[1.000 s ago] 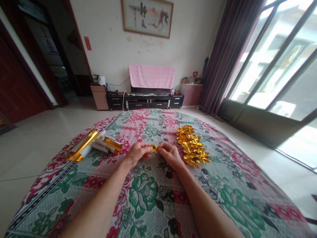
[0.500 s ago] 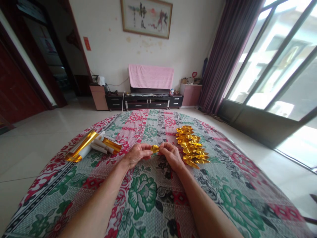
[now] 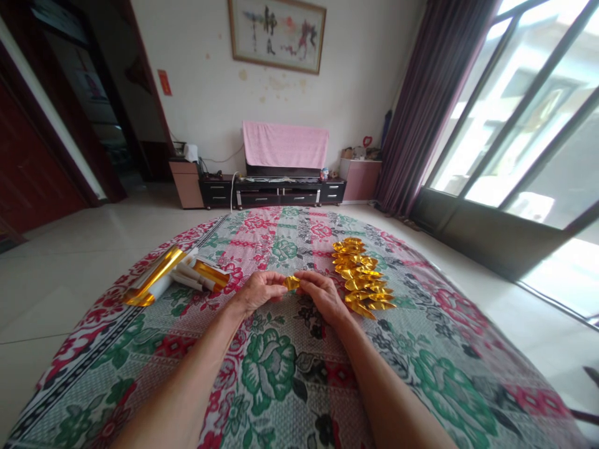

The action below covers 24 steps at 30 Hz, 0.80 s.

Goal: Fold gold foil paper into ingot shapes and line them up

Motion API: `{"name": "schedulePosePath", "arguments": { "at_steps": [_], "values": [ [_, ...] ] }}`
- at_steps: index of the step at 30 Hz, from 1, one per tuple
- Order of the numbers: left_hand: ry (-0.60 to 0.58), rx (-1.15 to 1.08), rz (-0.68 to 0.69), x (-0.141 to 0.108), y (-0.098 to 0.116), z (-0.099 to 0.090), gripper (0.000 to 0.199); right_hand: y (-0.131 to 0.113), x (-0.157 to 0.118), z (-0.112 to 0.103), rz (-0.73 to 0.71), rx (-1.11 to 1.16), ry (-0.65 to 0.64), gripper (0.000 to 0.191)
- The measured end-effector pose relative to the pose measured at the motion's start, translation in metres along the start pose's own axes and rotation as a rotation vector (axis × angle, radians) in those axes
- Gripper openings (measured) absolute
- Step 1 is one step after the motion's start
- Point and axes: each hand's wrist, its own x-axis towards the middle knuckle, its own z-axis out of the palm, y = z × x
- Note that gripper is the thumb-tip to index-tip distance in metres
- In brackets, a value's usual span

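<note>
A small piece of folded gold foil paper (image 3: 292, 283) is pinched between my two hands over the middle of the table. My left hand (image 3: 259, 293) grips its left end with thumb and fingertips. On the other end, the thumb and fingers of my right hand (image 3: 322, 293) are closed. Just right of that hand lie several folded gold foil pieces (image 3: 362, 274) with pointed ends, set in a close, overlapping row. To the left rest gold foil sheets (image 3: 156, 274), partly rolled, with white undersides showing.
A patterned cloth with green and red flowers (image 3: 269, 368) covers the round table. Beyond it stand a low black cabinet (image 3: 281, 198) and a television under a pink towel (image 3: 285, 144). A purple curtain (image 3: 421, 100) and glass doors are on the right.
Both hands stay in nearly the same place. The right fingers have shifted slightly left over the foil piece. The row and the sheets look unmoved.
</note>
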Motion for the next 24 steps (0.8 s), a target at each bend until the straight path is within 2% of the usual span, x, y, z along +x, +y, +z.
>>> {"name": "schedulePosePath", "arguments": {
  "at_steps": [4,8,13,19,22,24],
  "values": [
    [-0.044,0.044,-0.031,-0.002,0.003,0.003,0.026,0.002,0.001,0.004,-0.015,0.006,0.024,0.027],
    [0.041,0.014,0.028,-0.001,0.001,0.013,0.019,0.002,0.002,0.013,-0.039,0.113,0.124,0.033],
    [0.119,-0.077,0.030,0.001,0.000,0.021,0.017,0.001,0.004,0.017,-0.049,0.258,0.050,0.040],
    [0.068,-0.089,0.065,0.001,-0.001,0.022,0.020,0.003,0.004,0.011,-0.036,0.335,0.031,0.037],
    [0.101,-0.020,0.136,0.004,-0.006,0.020,0.020,0.001,0.004,0.009,0.001,0.373,0.046,0.041],
    [0.152,0.098,0.242,0.006,-0.009,0.019,0.019,0.000,0.004,0.009,0.042,0.415,0.080,0.043]
  ]
}}
